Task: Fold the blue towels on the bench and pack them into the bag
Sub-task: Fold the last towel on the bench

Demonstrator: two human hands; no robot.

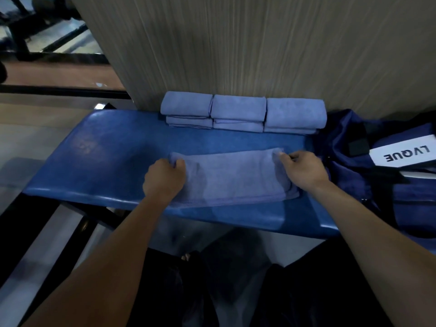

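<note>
Two hands (pixel 165 178) (pixel 304 169) pinch one towel (pixel 236 180); three folded stacks (pixel 243 113) behind

A towel (pixel 233 178) lies near on the bench (pixel 106 147). Three towel stacks (pixel 243 113) sit far, against the wall (pixel 259 43). The bag (pixel 377 175) sits right.

Blue bench (pixel 113 147): towels (pixel 236 180), bag (pixel 354 147)

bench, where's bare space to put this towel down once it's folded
Bare bench lies left of the stacks and the left hand, plus a strip between stacks and the held towel. The right end is crowded by the bag.
</note>
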